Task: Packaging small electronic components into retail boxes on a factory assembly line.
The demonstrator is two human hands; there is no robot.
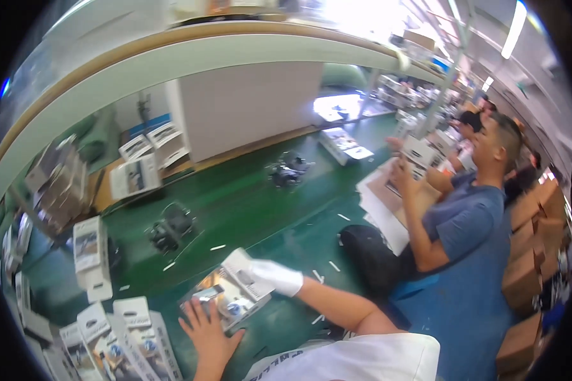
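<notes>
A printed cardboard box lies tilted on the green work surface right in front of me. My left hand, bare, rests against its near left side with the fingers spread. In a white glove, my right hand is at the raised white end flap, its fingers closed at the flap's edge and partly blurred. More boxes of the same kind stand side by side at my lower left. Another box with its flap open lies beyond them.
Two clear-bagged dark parts lie on the green belt. Another open box is farther along. White paper strips are scattered about. On the right, a co-worker in a blue shirt holds a box; brown cartons are stacked behind.
</notes>
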